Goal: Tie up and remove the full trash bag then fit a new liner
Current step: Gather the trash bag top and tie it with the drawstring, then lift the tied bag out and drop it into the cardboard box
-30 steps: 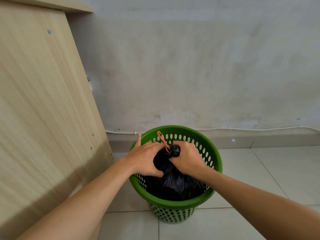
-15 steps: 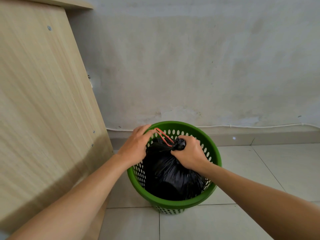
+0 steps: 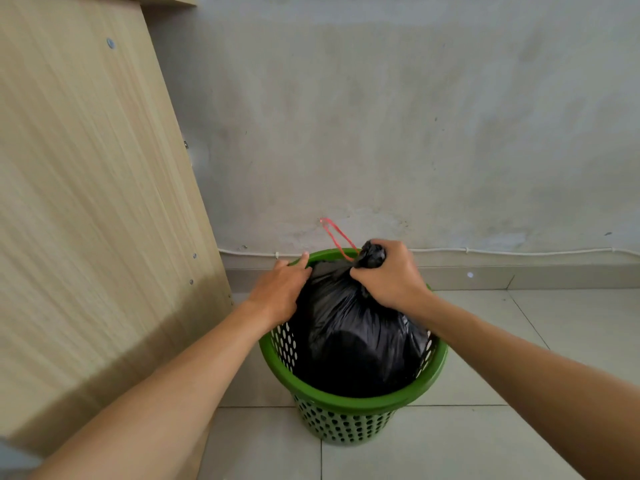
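A grey, stained wall (image 3: 398,116) stands behind – a thin white cable (image 3: 519,251) runs along its base. Pale floor tiles (image 3: 571,323) below; a light wood panel (image 3: 86,202) on the left.

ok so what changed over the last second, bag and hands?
The right hand, gripping the gathered neck, has pulled the black bag upward, so it bulges above the green bin's rim. The left hand let go of the bag and shifted to the bin's left rim, apparently steadying it. The red drawstring loop still sticks up. Bin and wooden panel are unmoved.
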